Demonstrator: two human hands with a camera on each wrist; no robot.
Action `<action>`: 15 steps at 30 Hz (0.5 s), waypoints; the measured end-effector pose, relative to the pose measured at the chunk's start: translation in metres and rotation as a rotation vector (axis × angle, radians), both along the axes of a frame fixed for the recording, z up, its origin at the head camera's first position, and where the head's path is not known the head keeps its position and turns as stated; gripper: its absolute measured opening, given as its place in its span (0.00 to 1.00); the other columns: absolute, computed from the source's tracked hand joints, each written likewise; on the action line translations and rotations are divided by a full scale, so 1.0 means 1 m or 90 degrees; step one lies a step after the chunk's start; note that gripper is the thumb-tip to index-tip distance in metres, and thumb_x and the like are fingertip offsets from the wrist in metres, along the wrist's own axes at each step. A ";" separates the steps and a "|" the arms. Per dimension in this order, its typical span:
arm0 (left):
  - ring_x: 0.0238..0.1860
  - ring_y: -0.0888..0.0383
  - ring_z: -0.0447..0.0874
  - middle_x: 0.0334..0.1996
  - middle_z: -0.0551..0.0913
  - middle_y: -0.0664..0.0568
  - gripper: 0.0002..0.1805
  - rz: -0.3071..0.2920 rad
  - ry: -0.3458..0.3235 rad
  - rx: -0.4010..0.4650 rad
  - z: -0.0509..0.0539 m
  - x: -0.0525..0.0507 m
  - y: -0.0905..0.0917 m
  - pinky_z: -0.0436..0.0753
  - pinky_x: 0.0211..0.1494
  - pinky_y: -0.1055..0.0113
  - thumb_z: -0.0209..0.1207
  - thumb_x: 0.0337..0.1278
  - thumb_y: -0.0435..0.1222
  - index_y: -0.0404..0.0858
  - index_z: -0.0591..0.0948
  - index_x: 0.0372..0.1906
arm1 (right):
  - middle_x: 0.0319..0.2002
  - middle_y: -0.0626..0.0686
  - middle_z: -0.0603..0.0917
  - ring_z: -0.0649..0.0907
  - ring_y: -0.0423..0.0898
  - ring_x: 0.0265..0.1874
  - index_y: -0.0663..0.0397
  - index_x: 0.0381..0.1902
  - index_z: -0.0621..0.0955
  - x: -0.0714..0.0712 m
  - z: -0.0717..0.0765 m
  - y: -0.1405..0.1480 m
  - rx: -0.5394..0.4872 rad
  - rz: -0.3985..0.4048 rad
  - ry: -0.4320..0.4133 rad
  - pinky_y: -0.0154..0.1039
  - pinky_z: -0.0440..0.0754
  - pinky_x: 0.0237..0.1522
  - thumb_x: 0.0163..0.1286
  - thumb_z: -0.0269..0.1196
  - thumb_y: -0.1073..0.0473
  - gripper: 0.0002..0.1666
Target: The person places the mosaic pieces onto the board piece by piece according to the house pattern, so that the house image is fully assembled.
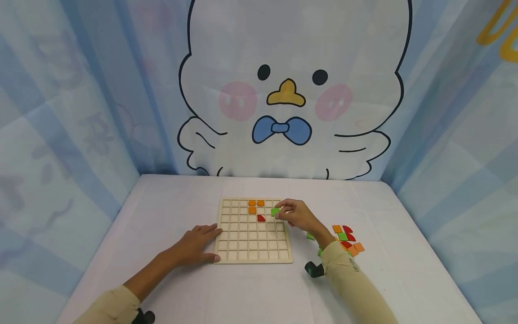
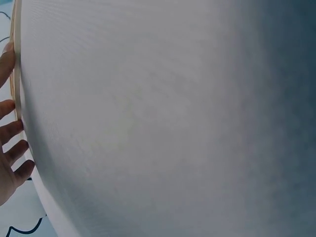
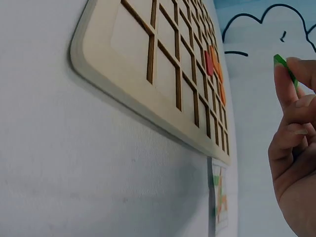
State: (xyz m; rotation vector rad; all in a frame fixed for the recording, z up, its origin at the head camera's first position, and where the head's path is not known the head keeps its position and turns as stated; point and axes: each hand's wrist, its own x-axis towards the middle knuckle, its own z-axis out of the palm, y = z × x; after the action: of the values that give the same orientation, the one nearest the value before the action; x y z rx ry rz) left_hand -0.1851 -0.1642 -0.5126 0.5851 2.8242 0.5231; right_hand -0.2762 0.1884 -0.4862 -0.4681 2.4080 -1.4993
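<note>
A wooden grid board lies on the white table; two orange round pieces, an orange square and a red quarter-circle sit in its upper cells. Between thumb and fingers my right hand pinches a green square tile, held above the board's upper right part. The same tile shows nearly edge-on in the right wrist view. My left hand rests at the board's left edge, fingers and thumb spread and touching it. Those fingertips also appear along the rim in the left wrist view.
Right of the board lies a loose group of orange squares, red quarter-circles and green tiles, partly behind the right forearm. A sheet with coloured patches shows past the board's edge. Printed curtains enclose the table.
</note>
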 end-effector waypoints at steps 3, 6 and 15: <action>0.74 0.40 0.62 0.76 0.65 0.46 0.44 0.002 -0.001 0.002 -0.001 -0.001 0.001 0.66 0.69 0.39 0.69 0.53 0.58 0.47 0.69 0.74 | 0.32 0.49 0.85 0.69 0.40 0.16 0.59 0.54 0.82 -0.002 -0.003 -0.011 0.007 -0.001 0.002 0.33 0.69 0.20 0.67 0.67 0.61 0.18; 0.74 0.40 0.62 0.76 0.65 0.46 0.44 0.004 -0.002 0.003 0.000 -0.002 0.001 0.66 0.69 0.40 0.69 0.53 0.58 0.47 0.69 0.73 | 0.32 0.48 0.84 0.70 0.39 0.16 0.58 0.53 0.82 -0.003 -0.006 -0.020 0.007 0.007 -0.004 0.33 0.70 0.20 0.67 0.66 0.62 0.17; 0.74 0.40 0.62 0.75 0.65 0.44 0.44 -0.008 -0.003 0.003 0.000 -0.003 0.001 0.66 0.70 0.39 0.69 0.53 0.58 0.46 0.69 0.74 | 0.33 0.56 0.87 0.71 0.39 0.13 0.62 0.54 0.81 -0.003 -0.007 -0.038 0.020 0.047 0.015 0.35 0.72 0.20 0.68 0.64 0.64 0.17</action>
State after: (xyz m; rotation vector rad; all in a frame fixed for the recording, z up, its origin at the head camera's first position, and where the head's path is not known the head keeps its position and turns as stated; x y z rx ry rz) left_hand -0.1883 -0.1634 -0.5129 0.6005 2.8133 0.5283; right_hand -0.2789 0.1507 -0.4937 -0.5649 2.4003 -1.4319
